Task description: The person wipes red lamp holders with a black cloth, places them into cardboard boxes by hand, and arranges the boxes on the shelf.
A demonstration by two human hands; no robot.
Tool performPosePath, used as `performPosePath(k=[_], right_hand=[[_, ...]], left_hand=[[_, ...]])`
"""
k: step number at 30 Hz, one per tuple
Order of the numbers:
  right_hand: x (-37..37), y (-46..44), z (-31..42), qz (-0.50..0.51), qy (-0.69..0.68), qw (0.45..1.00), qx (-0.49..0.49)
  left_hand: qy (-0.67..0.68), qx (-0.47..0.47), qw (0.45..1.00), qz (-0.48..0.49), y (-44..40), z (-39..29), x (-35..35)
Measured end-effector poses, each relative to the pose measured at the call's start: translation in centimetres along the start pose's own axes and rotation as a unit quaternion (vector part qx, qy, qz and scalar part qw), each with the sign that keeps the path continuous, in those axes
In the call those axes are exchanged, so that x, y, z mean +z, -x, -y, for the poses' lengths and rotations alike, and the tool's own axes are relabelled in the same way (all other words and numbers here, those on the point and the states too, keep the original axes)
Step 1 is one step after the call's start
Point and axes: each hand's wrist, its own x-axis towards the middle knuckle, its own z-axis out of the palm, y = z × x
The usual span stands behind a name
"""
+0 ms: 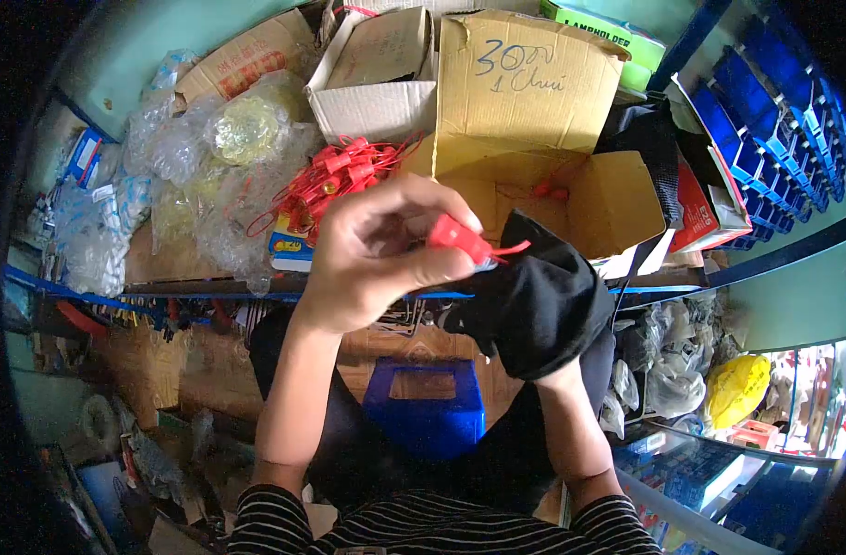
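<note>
Between the thumb and fingers of my left hand (377, 250), a red lamp holder (457, 238) with a short red wire is pinched. The wire points right, toward a black cloth (552, 296) that covers my right hand (559, 374). Only the wrist and the heel of that hand show, so its fingers are hidden. Whether the lamp holder touches the cloth I cannot tell. Behind my left hand lies a pile of red lamp holders (354, 166) with tangled red wires. An open cardboard box (626, 208) stands behind the cloth, with a few red pieces (552, 191) inside.
Clear plastic bags (243, 139) crowd the left of the shelf. A white carton (372, 106) and a green lampholder box (617, 46) stand at the back. Blue bins (765, 111) rise at right. Below, a blue plastic stool (423, 421) sits between my legs.
</note>
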Motion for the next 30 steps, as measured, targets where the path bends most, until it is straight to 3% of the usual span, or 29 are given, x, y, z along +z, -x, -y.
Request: performPosePath(k=[3,6,7,8,9,10,11,13,16,18,20,22,23,26,28,30], right_hand=[[-0.2,-0.1,-0.1,-0.029,0.051,0.998,-0.02],[-0.4,0.4,-1.2,0.041,0.012,0.999,-0.001],[-0.3,-0.5,0.1,0.067,0.016,0.998,0.0],[-0.1,-1.0,1.2,0.095,0.028,0.995,-0.002],[0.4,-1.0,1.5,0.114,-0.046,0.992,0.042],[1.2,-0.6,1.2,0.031,-0.333,0.93,0.153],[-0.3,-0.7,1.1,0.153,-0.28,0.926,0.203],[-0.3,-1.2,1.3,0.114,-0.338,0.914,0.193],[0.2,-1.1,0.3,0.09,-0.172,0.981,-0.016],[0.0,-1.2,0.6,0.131,-0.089,0.985,-0.069],[0.3,-0.9,0.1,0.105,-0.148,0.981,-0.069],[0.7,-0.5,-0.4,0.093,-0.197,0.974,-0.058],[0.8,-0.3,0.1,0.074,-0.255,0.964,0.005],[1.2,-1.2,1.2,0.029,-0.239,0.97,0.019],[1.6,-1.5,1.8,-0.003,-0.198,0.98,-0.018],[3.1,-1.5,1.7,-0.052,-0.2,0.978,0.025]], left_hand=[[0.054,0.035,0.998,-0.028,-0.2,-0.1,-1.7],[-0.149,0.027,0.979,0.139,-0.4,-1.9,-2.4],[-0.286,0.031,0.949,0.127,-0.6,-2.7,-1.0],[-0.318,0.062,0.939,0.113,-0.5,-2.2,-0.2],[-0.359,0.081,0.925,0.097,-0.5,-1.7,0.1],[-0.4,0.1,0.908,0.081,-0.5,-1.5,0.3],[-0.385,0.088,0.916,0.073,-0.3,-1.4,0.6],[-0.357,0.068,0.93,0.055,0.0,-1.4,1.0],[-0.413,0.055,0.901,0.123,0.0,-1.7,0.4],[-0.416,0.084,0.897,0.125,0.0,-1.6,0.5],[-0.45,0.078,0.879,0.134,0.1,-1.8,0.3],[-0.391,0.079,0.912,0.095,0.0,-1.8,0.8],[-0.36,0.067,0.928,0.07,0.2,-1.6,1.0],[-0.314,0.032,0.947,0.053,0.2,-1.5,0.7],[-0.374,0.093,0.922,0.036,0.3,-0.1,0.8],[-0.395,0.157,0.905,-0.02,0.3,1.7,1.8]])
